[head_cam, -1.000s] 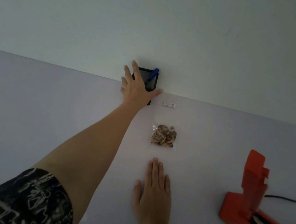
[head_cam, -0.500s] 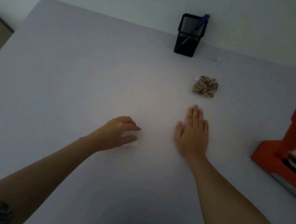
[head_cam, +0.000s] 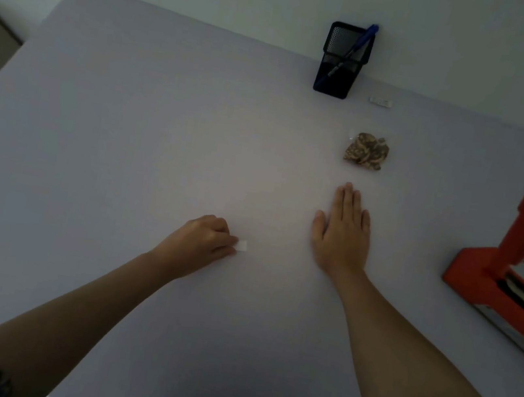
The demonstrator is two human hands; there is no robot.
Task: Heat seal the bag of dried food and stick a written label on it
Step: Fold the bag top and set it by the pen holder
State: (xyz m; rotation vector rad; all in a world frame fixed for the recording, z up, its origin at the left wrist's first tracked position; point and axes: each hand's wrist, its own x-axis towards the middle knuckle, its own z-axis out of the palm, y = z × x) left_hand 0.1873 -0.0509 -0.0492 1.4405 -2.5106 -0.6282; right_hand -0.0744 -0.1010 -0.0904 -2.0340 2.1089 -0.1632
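1. Two big items: table point(head_cam: 125, 142), red heat sealer point(head_cam: 498, 280) at its right edge, well apart from both hands.
2. Right hand point(head_cam: 344, 235) flat on the table, gripping nothing; bag of dried food point(head_cam: 366, 150) just beyond its fingertips, not touching.
3. Left hand point(head_cam: 202, 240) curled, pinching the label point(head_cam: 242, 245) by its left edge on the table.
4. Pen point(head_cam: 356, 52) leans in the holder point(head_cam: 340, 63) at the far edge, past the bag; right hand nearer, likely fetches it.
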